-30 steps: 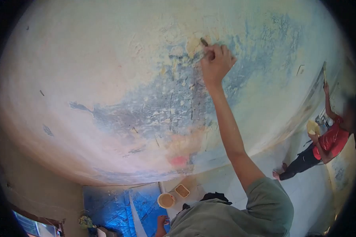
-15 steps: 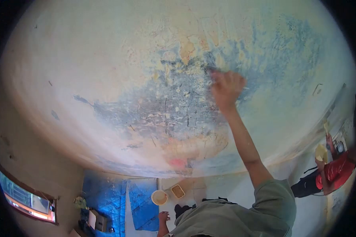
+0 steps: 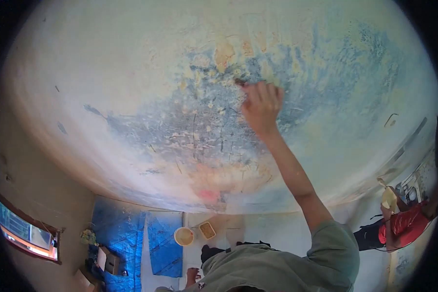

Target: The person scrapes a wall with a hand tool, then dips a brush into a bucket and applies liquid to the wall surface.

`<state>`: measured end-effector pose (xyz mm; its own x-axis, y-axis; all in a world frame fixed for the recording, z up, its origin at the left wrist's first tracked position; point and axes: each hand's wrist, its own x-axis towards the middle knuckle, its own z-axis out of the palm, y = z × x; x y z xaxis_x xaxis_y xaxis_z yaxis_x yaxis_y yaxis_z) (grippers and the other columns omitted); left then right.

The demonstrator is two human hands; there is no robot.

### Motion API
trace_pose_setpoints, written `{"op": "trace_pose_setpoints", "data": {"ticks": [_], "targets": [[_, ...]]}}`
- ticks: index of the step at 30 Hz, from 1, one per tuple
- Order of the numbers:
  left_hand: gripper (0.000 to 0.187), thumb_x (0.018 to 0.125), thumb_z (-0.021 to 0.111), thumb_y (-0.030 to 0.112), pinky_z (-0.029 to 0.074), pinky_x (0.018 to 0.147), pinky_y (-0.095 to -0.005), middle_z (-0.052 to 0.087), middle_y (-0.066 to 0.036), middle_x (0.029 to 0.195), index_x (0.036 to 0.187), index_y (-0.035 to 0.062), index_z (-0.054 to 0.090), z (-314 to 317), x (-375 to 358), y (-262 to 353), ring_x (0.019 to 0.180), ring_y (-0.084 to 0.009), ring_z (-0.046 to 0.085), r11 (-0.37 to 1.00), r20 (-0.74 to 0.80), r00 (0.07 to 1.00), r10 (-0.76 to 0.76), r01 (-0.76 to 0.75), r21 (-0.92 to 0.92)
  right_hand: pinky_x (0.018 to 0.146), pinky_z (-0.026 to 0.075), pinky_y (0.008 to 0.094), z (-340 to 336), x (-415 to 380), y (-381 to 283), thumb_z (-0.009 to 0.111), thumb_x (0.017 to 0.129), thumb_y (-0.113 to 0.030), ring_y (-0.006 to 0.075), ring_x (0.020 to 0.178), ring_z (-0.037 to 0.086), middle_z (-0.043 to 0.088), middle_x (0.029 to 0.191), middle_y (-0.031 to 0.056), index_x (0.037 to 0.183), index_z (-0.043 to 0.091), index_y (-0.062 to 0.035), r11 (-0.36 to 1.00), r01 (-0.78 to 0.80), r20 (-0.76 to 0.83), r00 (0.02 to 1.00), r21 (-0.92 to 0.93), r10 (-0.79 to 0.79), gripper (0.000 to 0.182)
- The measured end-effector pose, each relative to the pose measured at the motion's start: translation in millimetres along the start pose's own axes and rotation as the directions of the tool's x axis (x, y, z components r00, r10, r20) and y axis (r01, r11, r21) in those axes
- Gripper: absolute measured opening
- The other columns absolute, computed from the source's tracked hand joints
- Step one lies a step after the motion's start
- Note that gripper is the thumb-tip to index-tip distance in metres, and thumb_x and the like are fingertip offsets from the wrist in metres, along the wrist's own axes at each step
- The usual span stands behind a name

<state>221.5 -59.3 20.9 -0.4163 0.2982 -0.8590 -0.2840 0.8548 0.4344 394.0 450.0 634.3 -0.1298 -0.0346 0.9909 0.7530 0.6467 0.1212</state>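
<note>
"Where's the small dark tool [image 3: 239, 82]?"

"Pinched in the fingers of the right hand [image 3: 260, 108], poking out past their tips. It's at the wall [image 3: 107, 58], though blur hides whether it touches."

"What's just changed?"

"Those fingers have dropped from beside the yellowish patch [image 3: 224, 52] to below it. That puts the tool over the dark, flaking area [image 3: 207, 129] instead of at the patch's edge."

"And the left hand [image 3: 192, 274]?"

"Well below the raised fingers. I can't tell if it's open or closed on anything."

"What else is around?"

"Down below the raised fingers, a round tub [image 3: 184, 236] sits beside a rectangular tray [image 3: 207, 230], with blue sheeting [image 3: 165, 253] left of the tub. Far to their right, a co-worker in a red shirt [image 3: 405, 228] holds something pale yellow [image 3: 389, 198]."
</note>
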Motion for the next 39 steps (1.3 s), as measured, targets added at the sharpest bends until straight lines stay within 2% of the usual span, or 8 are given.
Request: {"op": "trace_pose_setpoints", "data": {"ticks": [3,5,9,13,16,20,25,39], "targets": [[0.028,0.080,0.044,0.015,0.055,0.048,-0.0405,0.059,-0.017,0.086,0.098,-0.0013,0.058,-22,2,40,0.059,-0.0332,0.062,0.991,0.089,0.990,0.106,-0.112,0.071,0.066,0.033,0.0370,5,23,10,0.056,0.055,0.006,0.0228,0.071,0.048,0.048,0.070,0.0027,0.071,0.053,-0.0126,0.993,-0.121,-0.102,0.987,0.005,0.121,0.025],[0.029,0.079,0.046,0.015,0.055,0.048,-0.0412,0.059,-0.018,0.088,0.101,-0.0013,0.057,-29,25,57,0.061,-0.0343,0.062,1.000,0.080,0.997,-0.002,0.002,0.000,0.066,0.033,0.0381,17,35,-1,0.058,0.057,0.003,0.0223,0.071,0.047,0.048,0.072,0.0028,0.072,0.051,-0.0115,0.980,-0.133,-0.228,0.960,0.147,0.165,0.022],[0.029,0.079,0.049,0.015,0.053,0.046,-0.0405,0.059,-0.018,0.088,0.102,-0.0017,0.056,-58,46,102,0.060,-0.0338,0.061,0.995,0.122,0.988,0.095,-0.099,0.024,0.068,0.033,0.0374,32,49,-36,0.059,0.060,0.002,0.0235,0.073,0.048,0.049,0.074,0.0045,0.074,0.052,-0.0128,0.984,0.176,0.001,0.984,0.013,-0.176,0.022],[0.028,0.079,0.051,0.017,0.052,0.042,-0.0388,0.060,-0.017,0.086,0.100,-0.0013,0.056,-84,62,139,0.054,-0.0299,0.061,0.977,0.083,0.975,0.208,-0.203,-0.069,0.067,0.033,0.0356,33,66,-31,0.059,0.059,0.002,0.0232,0.075,0.049,0.048,0.074,0.0052,0.073,0.051,-0.0117,0.989,-0.134,-0.212,0.970,-0.062,0.118,0.022],[0.027,0.079,0.052,0.020,0.051,0.041,-0.0377,0.060,-0.017,0.084,0.096,-0.0005,0.057,-106,73,145,0.051,-0.0274,0.060,0.958,0.127,0.950,0.284,-0.286,0.002,0.066,0.032,0.0355,42,51,-61,0.059,0.062,0.002,0.0235,0.076,0.048,0.049,0.075,0.0054,0.073,0.051,-0.0122,1.000,0.018,0.000,1.000,0.002,-0.018,0.020],[0.025,0.078,0.053,0.020,0.052,0.043,-0.0398,0.061,-0.017,0.083,0.093,0.0002,0.058,-136,86,134,0.052,-0.0292,0.060,0.968,0.159,0.962,0.223,-0.238,0.081,0.067,0.035,0.0371,37,60,-54,0.060,0.064,0.001,0.0246,0.078,0.048,0.048,0.076,0.0056,0.076,0.053,-0.0120,0.986,-0.113,-0.123,0.987,-0.121,0.098,0.019],[0.022,0.077,0.051,0.017,0.053,0.048,-0.0438,0.062,-0.016,0.081,0.092,0.0022,0.059,-172,101,100,0.055,-0.0325,0.060,0.983,0.241,0.966,-0.096,0.054,0.176,0.071,0.038,0.0385,41,59,-67,0.061,0.070,-0.003,0.0264,0.079,0.048,0.049,0.078,0.0069,0.080,0.055,-0.0110,0.986,-0.064,-0.130,0.991,-0.156,0.044,0.014],[0.027,0.079,0.052,0.021,0.053,0.048,-0.0411,0.061,-0.014,0.085,0.097,0.0026,0.058,-181,125,147,0.055,-0.0289,0.060,0.966,0.299,0.946,0.126,-0.185,0.180,0.063,0.041,0.0375,47,95,-66,0.061,0.071,0.002,0.0289,0.072,0.051,0.051,0.078,0.0098,0.081,0.056,-0.0045,0.989,-0.143,-0.219,0.965,0.028,0.145,0.013]]}}
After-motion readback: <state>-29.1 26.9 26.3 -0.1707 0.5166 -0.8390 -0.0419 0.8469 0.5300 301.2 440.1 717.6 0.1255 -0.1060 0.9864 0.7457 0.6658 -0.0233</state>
